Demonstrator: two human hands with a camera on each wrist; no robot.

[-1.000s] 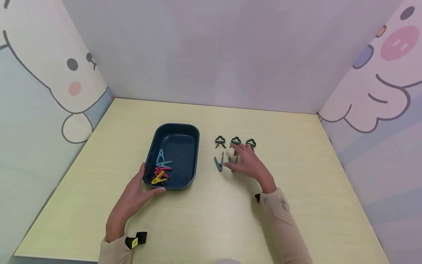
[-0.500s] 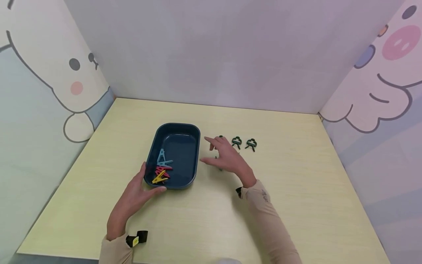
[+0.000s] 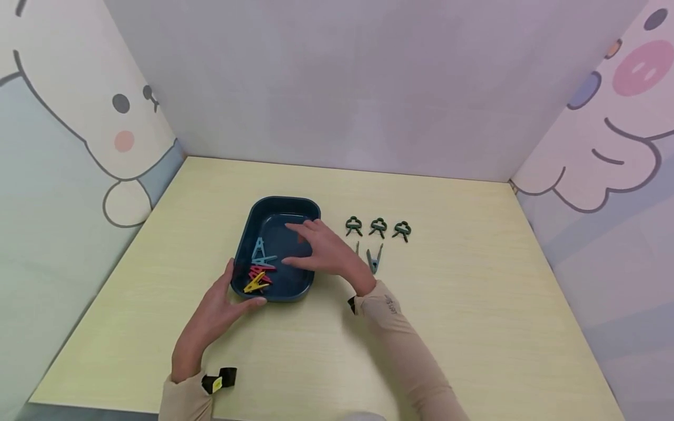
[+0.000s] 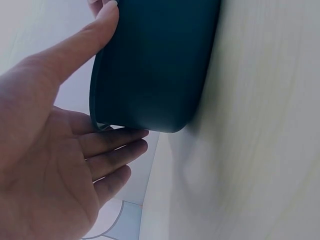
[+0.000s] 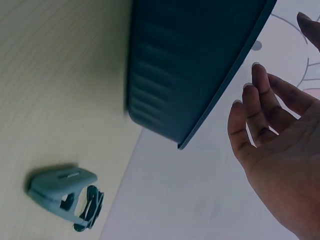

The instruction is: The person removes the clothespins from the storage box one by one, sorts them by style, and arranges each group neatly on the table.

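A dark blue tray (image 3: 316, 211) stands left of centre. Light blue clothespins (image 3: 258, 251), red clothespins (image 3: 260, 273) and a yellow clothespin (image 3: 255, 283) lie in its near left part. My left hand (image 3: 213, 318) rests on the near left corner, thumb at the near rim and straight fingers along the side, as the left wrist view (image 4: 50, 165) also shows. Over the tray's right side hovers my right hand (image 3: 326, 251), fingers spread and nothing in them. A grey-blue clothespin (image 3: 374, 260) lies right of it; another is mostly hidden behind the right wrist.
Three dark green clips stand in a row behind the grey-blue clothespins: a left one (image 3: 354, 225), a middle one (image 3: 378, 227) and a right one (image 3: 402, 230). The pale wood table (image 3: 474, 292) meets a plain back wall and printed side walls.
My right hand has moved left from the grey-blue clothespins to over the tray, uncovering the dark green clips. The left hand and the tray have stayed in place.
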